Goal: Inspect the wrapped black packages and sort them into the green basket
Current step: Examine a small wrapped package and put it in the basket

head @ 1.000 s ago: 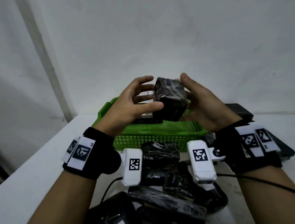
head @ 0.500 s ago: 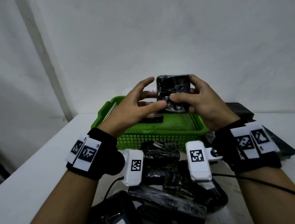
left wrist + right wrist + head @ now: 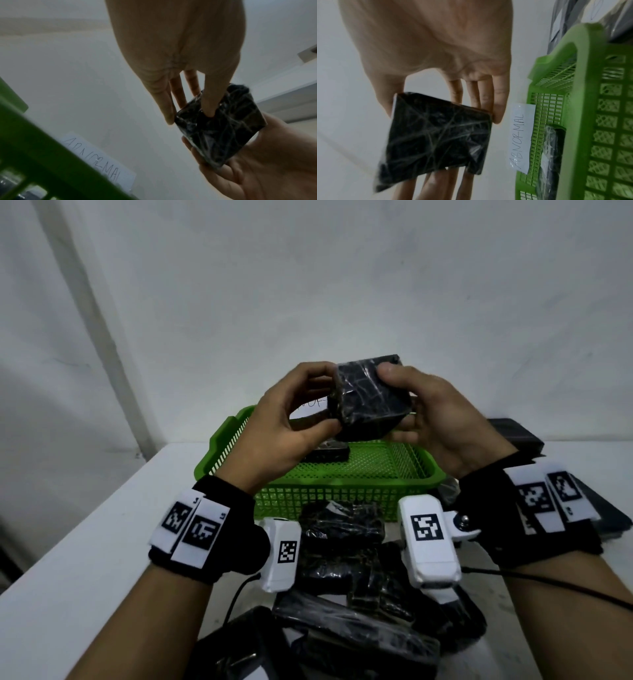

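Note:
A black box-shaped package [image 3: 370,398] wrapped in clear film is held up in the air over the green basket [image 3: 335,477]. My left hand [image 3: 291,419] pinches its left side, thumb below and fingers above. My right hand [image 3: 424,412] grips its right side, thumb on the top corner and fingers underneath. The left wrist view shows the package [image 3: 221,129] between both hands; the right wrist view shows it [image 3: 436,138] tilted against my fingers. One flat wrapped package [image 3: 325,453] lies inside the basket.
Several wrapped black packages [image 3: 346,546] are piled on the white table [image 3: 85,559] in front of the basket. More dark flat packages [image 3: 513,436] are stacked at the right. A paper label reading ABNORMAL [image 3: 520,138] is stuck on the wall behind the basket.
Both hands have turned the package over in the air, from showing a flat face to showing a corner and two faces. It stays over the basket.

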A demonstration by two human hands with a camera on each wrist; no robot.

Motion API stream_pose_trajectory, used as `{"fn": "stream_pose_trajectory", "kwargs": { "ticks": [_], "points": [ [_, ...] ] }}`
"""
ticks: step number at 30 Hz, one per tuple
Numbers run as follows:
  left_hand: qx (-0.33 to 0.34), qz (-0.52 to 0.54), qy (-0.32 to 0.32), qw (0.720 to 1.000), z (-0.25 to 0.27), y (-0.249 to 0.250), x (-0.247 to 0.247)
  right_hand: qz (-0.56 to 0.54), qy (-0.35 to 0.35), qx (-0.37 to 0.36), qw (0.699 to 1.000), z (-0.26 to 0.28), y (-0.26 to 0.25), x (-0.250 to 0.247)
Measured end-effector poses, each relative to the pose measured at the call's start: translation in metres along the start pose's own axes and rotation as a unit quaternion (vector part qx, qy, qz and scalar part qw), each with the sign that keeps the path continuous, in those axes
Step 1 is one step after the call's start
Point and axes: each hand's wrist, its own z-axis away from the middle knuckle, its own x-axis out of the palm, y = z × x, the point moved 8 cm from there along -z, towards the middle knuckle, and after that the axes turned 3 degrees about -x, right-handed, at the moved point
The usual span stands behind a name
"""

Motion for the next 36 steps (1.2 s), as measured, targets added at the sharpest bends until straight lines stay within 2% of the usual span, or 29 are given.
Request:
{"fn": "stream_pose_trajectory", "kwargs": {
  "ticks": [3, 7, 9, 11, 13, 16, 20, 24, 28, 33, 36],
  "points": [
    [-0.009, 0.012, 0.028, 0.999, 0.0, 0.002, -0.004, 0.022, 0.007, -0.045, 0.999, -0.001, -0.009, -0.001],
    [-0.131, 0.085, 0.075, 0.985, 0.0, -0.007, -0.012, 0.021, -0.044, -0.123, 0.991, 0.004, -0.02, 0.009],
    [-0.182, 0.092, 0.042, 0.978, 0.001, -0.014, -0.009, 0.008, -0.061, -0.169, 0.984, 0.006, -0.024, 0.011],
    [-0.207, 0.135, -0.005, 0.969, 0.003, -0.015, -0.002, 0.016, -0.092, -0.18, 0.979, 0.007, -0.022, 0.015],
    [-0.205, 0.163, -0.007, 0.965, 0.003, -0.016, -0.002, 0.043, -0.118, -0.165, 0.978, 0.007, -0.018, 0.018],
    [-0.182, 0.157, 0.023, 0.97, 0.001, -0.018, -0.007, 0.058, -0.118, -0.146, 0.981, 0.005, -0.014, 0.016],
    [-0.152, 0.142, 0.002, 0.978, 0.002, -0.012, -0.004, 0.064, -0.037, -0.092, 0.993, -0.002, -0.006, 0.007],
    [-0.138, 0.129, -0.01, 0.982, 0.003, -0.008, 0.0, 0.084, 0.019, -0.114, 0.99, -0.005, -0.005, -0.002],
    [-0.143, 0.112, -0.005, 0.983, 0.002, -0.013, 0.002, 0.069, 0.046, -0.099, 0.992, -0.006, 0.002, -0.005],
    [-0.127, 0.063, -0.021, 0.99, 0.001, -0.014, 0.003, 0.181, 0.014, -0.086, 0.98, -0.001, -0.002, -0.006],
    [-0.129, 0.055, 0.006, 0.99, 0.001, -0.015, -0.003, 0.239, -0.03, -0.098, 0.966, 0.008, -0.018, -0.004]
  ]
}}
